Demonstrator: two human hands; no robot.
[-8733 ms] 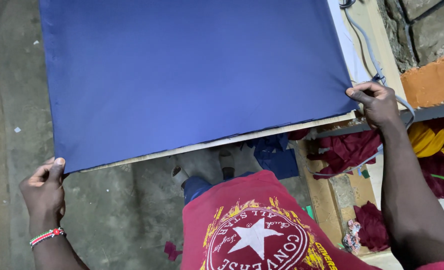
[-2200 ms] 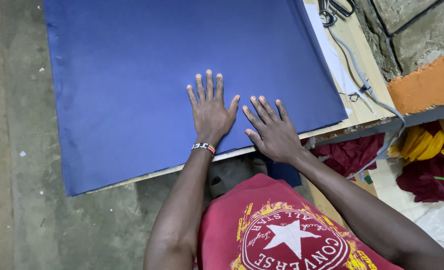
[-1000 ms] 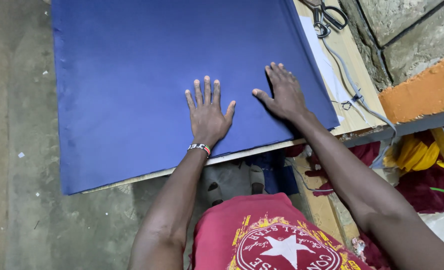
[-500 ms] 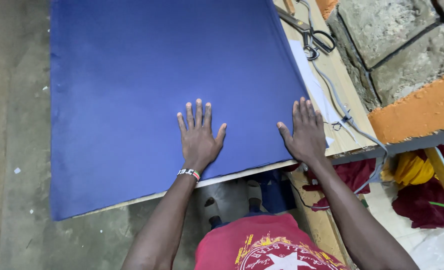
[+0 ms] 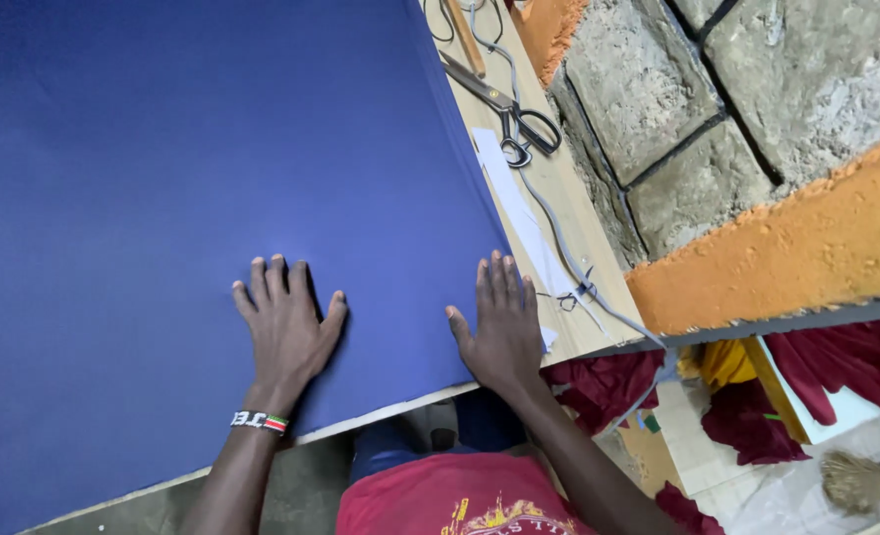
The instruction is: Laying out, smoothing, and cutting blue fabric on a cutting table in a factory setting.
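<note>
A large dark blue cloth [image 5: 182, 168] lies spread flat over a wooden table [image 5: 569, 198]. My left hand [image 5: 286, 327] rests palm down on the cloth near its front edge, fingers apart, a beaded band on the wrist. My right hand [image 5: 504, 322] presses flat on the cloth's near right corner, fingertips reaching the cloth's right edge. Neither hand holds anything.
Black-handled scissors [image 5: 514, 114] lie on the bare table strip right of the cloth, with a white paper strip [image 5: 514, 203] and a thin grey cord [image 5: 569, 267]. A stone wall with an orange ledge [image 5: 787, 248] rises at right. Red and yellow cloths [image 5: 817, 376] lie below.
Both hands slid over the cloth, the right one out to the right edge and back to the near corner. The view has moved closer and shifted right.
</note>
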